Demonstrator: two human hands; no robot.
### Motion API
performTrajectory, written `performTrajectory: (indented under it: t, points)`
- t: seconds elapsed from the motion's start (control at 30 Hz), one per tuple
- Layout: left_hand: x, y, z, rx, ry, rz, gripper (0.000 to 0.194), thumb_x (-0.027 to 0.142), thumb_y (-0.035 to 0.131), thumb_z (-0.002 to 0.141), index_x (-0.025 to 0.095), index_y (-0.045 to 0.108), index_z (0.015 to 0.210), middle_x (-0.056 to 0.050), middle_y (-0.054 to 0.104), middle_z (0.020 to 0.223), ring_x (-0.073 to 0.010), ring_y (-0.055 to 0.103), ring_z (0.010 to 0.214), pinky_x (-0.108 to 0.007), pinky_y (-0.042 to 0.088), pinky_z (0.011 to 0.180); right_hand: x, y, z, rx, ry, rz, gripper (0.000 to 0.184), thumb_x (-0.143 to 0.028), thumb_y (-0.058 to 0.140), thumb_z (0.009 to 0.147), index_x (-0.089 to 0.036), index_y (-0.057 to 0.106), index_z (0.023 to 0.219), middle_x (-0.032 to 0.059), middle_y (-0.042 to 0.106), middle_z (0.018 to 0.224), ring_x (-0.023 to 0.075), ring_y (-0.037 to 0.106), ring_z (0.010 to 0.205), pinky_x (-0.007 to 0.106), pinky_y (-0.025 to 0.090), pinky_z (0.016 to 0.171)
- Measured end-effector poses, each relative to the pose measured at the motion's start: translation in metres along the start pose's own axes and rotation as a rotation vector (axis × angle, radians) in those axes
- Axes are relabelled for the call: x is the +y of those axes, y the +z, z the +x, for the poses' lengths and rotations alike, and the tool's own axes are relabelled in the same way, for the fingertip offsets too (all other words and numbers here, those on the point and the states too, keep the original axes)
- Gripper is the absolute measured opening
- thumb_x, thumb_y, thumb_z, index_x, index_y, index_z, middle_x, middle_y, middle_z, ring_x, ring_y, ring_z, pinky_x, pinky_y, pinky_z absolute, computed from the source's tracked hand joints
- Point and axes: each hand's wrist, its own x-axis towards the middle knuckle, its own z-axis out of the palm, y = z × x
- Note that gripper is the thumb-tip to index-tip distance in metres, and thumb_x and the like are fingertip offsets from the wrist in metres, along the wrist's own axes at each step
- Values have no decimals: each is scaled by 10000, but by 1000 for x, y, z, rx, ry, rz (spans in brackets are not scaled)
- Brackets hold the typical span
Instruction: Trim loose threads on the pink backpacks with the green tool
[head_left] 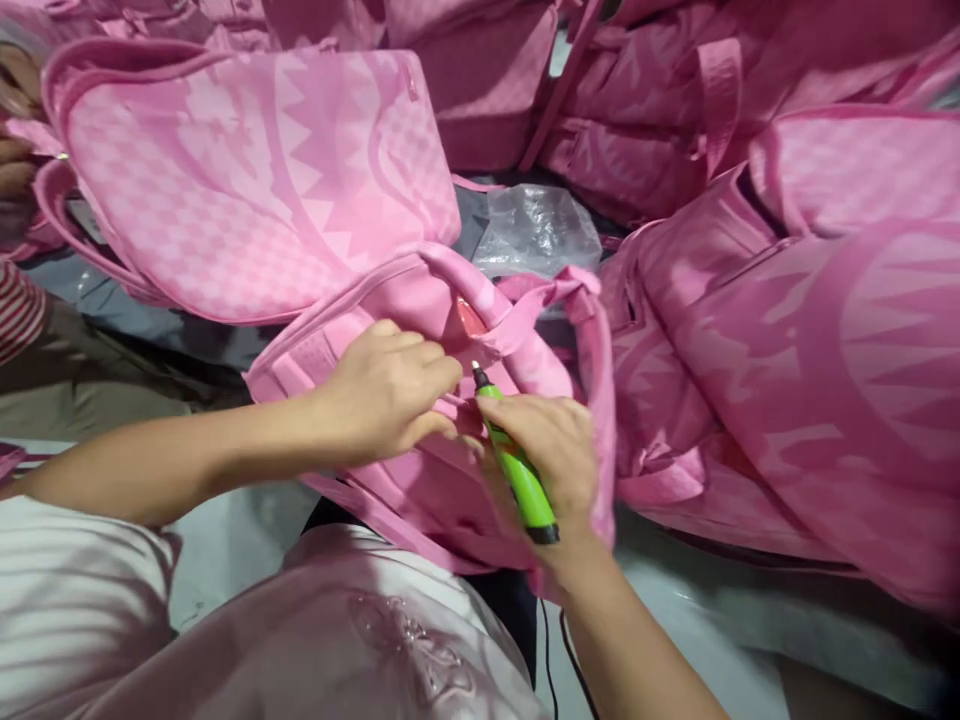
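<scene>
An open pink backpack (405,300) lies across my lap, its inside facing up. My left hand (390,390) is closed over its inner fabric, thumb and fingers pinching near the middle of the opening. Close beside it, my right hand (551,440) has a bright green marker (525,487) with black ends tucked against the thumb, its pale tip pointing up and away. The right fingertips also reach the bag's inner cloth, though the hands hide exactly what they touch. A red tag (472,317) shows inside the bag, behind the marker tip.
A checkered pink backpack (225,190) lies at the upper left, and more pink bags (795,330) crowd the right and back. A clear plastic bag (536,230) lies between them. At the far left are another person's hand (15,180) and striped sleeve (19,310).
</scene>
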Motion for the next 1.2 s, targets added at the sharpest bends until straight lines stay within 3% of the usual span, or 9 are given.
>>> performTrajectory:
  t: [0.17,0.3,0.43,0.5,0.7,0.8,0.9,1.03,1.2]
  points:
    - [-2,14,-31,-184,-271,-323,265,450,641,940,195,674,874,2,731,805,-156,664,736,-270,436,645,5,10,-11,-286,-42,-11,244,-218,549,1028,-308,673,1218,26,762,995,193,675,927,381,433,882]
    - [-31,34,-33,53,-169,-166,269,320,540,1004,217,655,1224,-111,678,1318,-254,601,1249,-409,445,1040,19,32,-20,-302,-93,5,258,-181,539,1020,-272,675,1219,42,751,1007,199,648,911,371,440,840]
    - [-51,46,-12,-92,-185,-29,1129,436,850,754,199,171,1625,-244,226,1668,-448,249,1520,-605,308,1149,9,38,-20,-317,-94,45,262,-158,582,986,-250,642,1224,66,728,1023,222,637,947,390,454,838]
    - [-58,55,0,-228,-220,-24,1285,421,909,672,222,87,1640,-239,207,1673,-458,264,1507,-577,365,1113,1,38,-19,-356,-71,83,219,-176,593,978,-244,650,1178,63,714,981,223,637,926,392,465,821]
    - [-68,79,12,-286,-191,22,1262,449,872,718,209,49,1644,-224,239,1667,-396,281,1515,-552,337,1155,5,41,-11,-453,-32,133,232,-346,622,966,-192,657,1137,97,724,990,257,661,925,411,502,816]
    - [-64,82,9,-257,-97,74,1277,449,874,710,226,30,1641,-210,91,1706,-414,125,1573,-663,198,1194,14,46,-11,-381,176,140,263,-348,578,972,-205,610,1191,80,735,971,240,690,866,385,529,766]
    - [-60,87,11,-284,-82,100,1227,390,866,722,276,58,1639,-171,68,1717,-409,156,1568,-669,223,1183,20,50,-7,-358,297,113,230,-343,616,931,-204,617,1115,73,739,933,231,703,805,364,547,723]
    - [-61,101,17,-293,-128,85,1178,337,847,746,258,90,1646,-184,247,1670,-404,407,1415,-577,351,1132,32,41,12,-606,304,194,209,-341,618,933,-205,702,1068,75,759,949,215,707,807,347,555,743]
    - [-62,113,18,-266,-152,94,1059,291,748,818,251,91,1648,-148,277,1668,-384,408,1389,-569,331,1136,49,32,35,-810,283,168,324,-424,674,914,-226,755,1158,81,784,1035,241,728,864,364,563,780]
